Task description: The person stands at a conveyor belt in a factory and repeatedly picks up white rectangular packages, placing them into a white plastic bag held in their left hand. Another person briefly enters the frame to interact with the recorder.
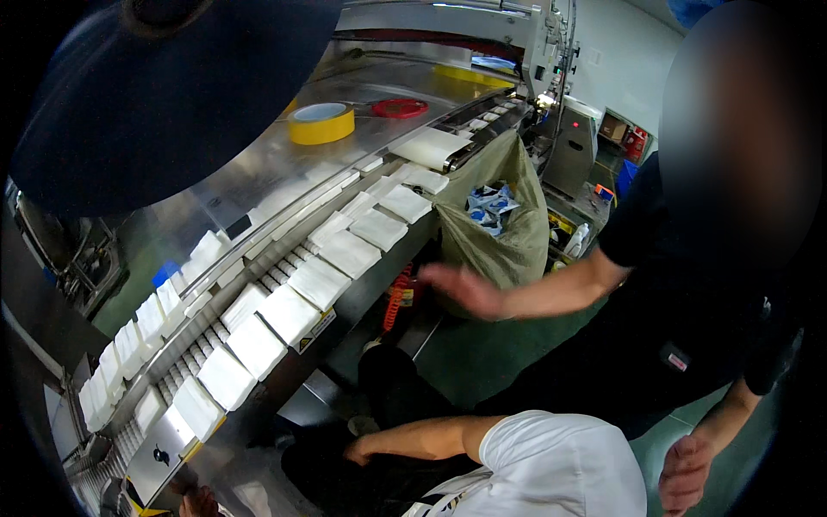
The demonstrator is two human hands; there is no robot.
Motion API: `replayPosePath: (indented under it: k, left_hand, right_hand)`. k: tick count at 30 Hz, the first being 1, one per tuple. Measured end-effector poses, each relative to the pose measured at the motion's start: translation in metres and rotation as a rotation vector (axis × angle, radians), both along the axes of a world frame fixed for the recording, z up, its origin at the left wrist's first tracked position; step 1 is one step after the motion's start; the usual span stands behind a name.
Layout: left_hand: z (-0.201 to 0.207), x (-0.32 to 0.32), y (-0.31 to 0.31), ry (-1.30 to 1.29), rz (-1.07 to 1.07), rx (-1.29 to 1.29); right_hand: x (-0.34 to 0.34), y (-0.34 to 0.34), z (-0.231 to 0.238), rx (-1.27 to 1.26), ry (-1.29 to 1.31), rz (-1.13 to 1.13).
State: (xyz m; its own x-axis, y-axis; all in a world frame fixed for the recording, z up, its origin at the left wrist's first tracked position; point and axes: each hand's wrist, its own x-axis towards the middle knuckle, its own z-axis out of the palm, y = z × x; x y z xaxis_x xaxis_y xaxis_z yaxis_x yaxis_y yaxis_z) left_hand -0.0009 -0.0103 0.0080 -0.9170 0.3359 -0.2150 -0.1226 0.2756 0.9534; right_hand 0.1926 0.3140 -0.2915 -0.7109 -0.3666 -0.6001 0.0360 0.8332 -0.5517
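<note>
My right forearm reaches left from a white sleeve, and my right hand (360,451) lies low against the dark cloth over my legs. Its fingers are mostly hidden, and nothing shows in it. At the lower left edge, a dim, cut-off hand that seems to be my left hand (200,502) is beside the metal end of the conveyor; its fingers are too dark to read. Nearest to it, flat white square packets (228,377) lie in a row along the conveyor's near edge. More white packets (129,348) stand along its far side. Rollers (194,353) show between the rows.
A co-worker in dark clothes stands at right, one blurred hand (465,289) reaching toward the conveyor. Yellow tape (321,125) and a red ring-shaped item (400,108) sit on the metal top. A large sack (525,233) holds blue-and-white wrappers. A dark rounded shape (172,103) covers the upper left.
</note>
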Motion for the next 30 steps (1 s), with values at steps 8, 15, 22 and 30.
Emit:
replayPosePath:
  k: [8, 15, 22, 30]
  left_hand:
    - [-0.037, -0.01, -0.001, 0.6, 0.105, -0.286]
    - [-0.009, -0.003, 0.015, -0.142, 0.143, 0.035]
    - [-0.02, -0.004, -0.006, -0.379, 0.149, 0.273]
    - [0.0, -0.001, 0.009, -0.208, -0.003, 0.195]
  right_hand:
    - [-0.014, 0.02, 0.062, -0.513, -0.182, -0.401]
    - [-0.02, 0.026, -0.02, 0.106, -0.031, -0.023]
    - [-0.025, 0.003, 0.02, -0.057, 0.078, -0.136]
    - [-0.02, 0.005, 0.032, 0.238, -0.034, 0.151]
